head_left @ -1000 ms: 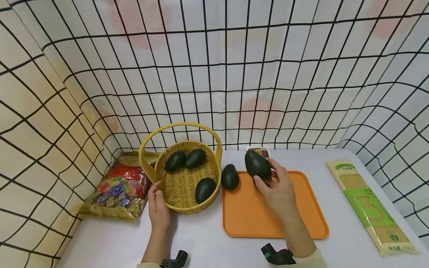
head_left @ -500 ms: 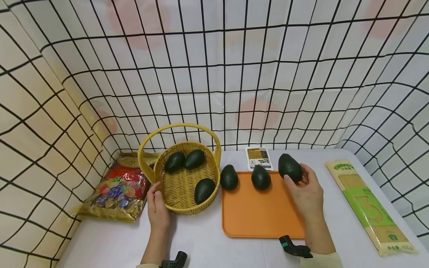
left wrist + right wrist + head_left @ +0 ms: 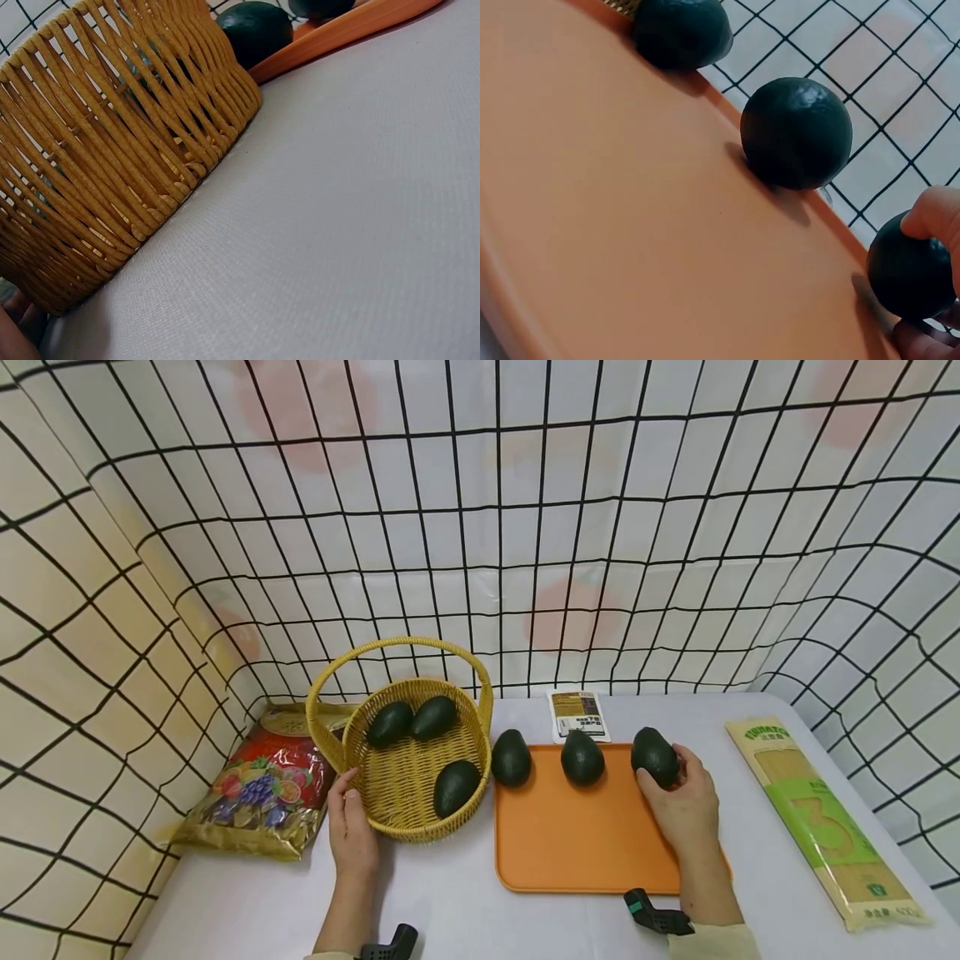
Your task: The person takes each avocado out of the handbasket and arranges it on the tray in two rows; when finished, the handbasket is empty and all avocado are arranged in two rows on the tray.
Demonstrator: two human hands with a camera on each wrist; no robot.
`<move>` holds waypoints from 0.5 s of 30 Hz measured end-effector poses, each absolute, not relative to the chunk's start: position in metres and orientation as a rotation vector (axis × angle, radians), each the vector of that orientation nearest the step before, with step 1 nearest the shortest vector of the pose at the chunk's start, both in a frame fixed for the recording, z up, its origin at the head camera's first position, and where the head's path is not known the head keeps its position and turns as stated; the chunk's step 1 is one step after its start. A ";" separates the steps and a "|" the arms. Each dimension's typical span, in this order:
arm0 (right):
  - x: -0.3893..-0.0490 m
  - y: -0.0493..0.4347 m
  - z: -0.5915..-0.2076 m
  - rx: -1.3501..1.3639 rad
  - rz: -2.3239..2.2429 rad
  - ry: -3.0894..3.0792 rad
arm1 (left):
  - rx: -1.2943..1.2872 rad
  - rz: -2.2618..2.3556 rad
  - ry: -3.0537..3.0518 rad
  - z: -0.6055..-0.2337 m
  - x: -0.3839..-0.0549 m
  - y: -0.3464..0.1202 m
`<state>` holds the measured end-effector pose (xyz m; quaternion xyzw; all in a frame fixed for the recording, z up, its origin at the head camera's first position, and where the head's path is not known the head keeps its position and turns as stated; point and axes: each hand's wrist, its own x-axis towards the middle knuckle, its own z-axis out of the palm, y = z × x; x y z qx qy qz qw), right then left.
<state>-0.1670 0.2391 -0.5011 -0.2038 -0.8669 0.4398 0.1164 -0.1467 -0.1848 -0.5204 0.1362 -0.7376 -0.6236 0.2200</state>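
Note:
An avocado (image 3: pixel 655 757) is gripped between the thumb and fingers of my right hand (image 3: pixel 686 806), at the far right corner of the orange tray (image 3: pixel 577 843). Two more avocados lie along the tray's far edge, one in the middle (image 3: pixel 582 758) and one at the left corner (image 3: pixel 512 758). In the right wrist view the held avocado (image 3: pixel 909 270) sits at or just over the tray surface; contact is hard to tell. My left hand (image 3: pixel 352 835) rests with extended fingers against the side of the yellow wicker basket (image 3: pixel 408 835), which contains three avocados.
Left of the basket lies a red and gold fruit-printed bag (image 3: pixel 258 785). A small white and brown packet (image 3: pixel 578 716) is behind the tray. To the right lies a long noodle packet (image 3: pixel 825 822). Black grid netting (image 3: pixel 498 567) encloses the table's back and sides.
My right hand set one avocado down at the middle of the tray's far edge, moved right with another avocado, then lowered it to the far right corner. The left hand stays at the basket.

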 end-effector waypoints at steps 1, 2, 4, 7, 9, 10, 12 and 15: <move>-0.167 0.239 -0.502 -0.600 1.280 -2.546 | 0.379 -1.725 -2.041 -0.521 -0.147 -0.185; -0.167 0.240 -0.503 -0.602 1.275 -2.553 | 0.379 -1.728 -2.040 -0.521 -0.146 -0.185; -0.168 0.240 -0.504 -0.606 1.272 -2.564 | 0.379 -1.728 -2.038 -0.521 -0.146 -0.185; -0.169 0.240 -0.505 -0.607 1.278 -2.570 | 0.372 -1.726 -2.038 -0.521 -0.146 -0.185; -0.169 0.240 -0.505 -0.603 1.279 -2.569 | 0.365 -1.723 -2.038 -0.520 -0.146 -0.185; -0.169 0.240 -0.506 -0.602 1.279 -2.569 | 0.365 -1.720 -2.043 -0.520 -0.146 -0.185; -0.169 0.240 -0.507 -0.597 1.277 -2.567 | 0.365 -1.718 -2.046 -0.520 -0.146 -0.185; -0.170 0.240 -0.507 -0.598 1.280 -2.562 | 0.371 -1.721 -2.047 -0.520 -0.145 -0.184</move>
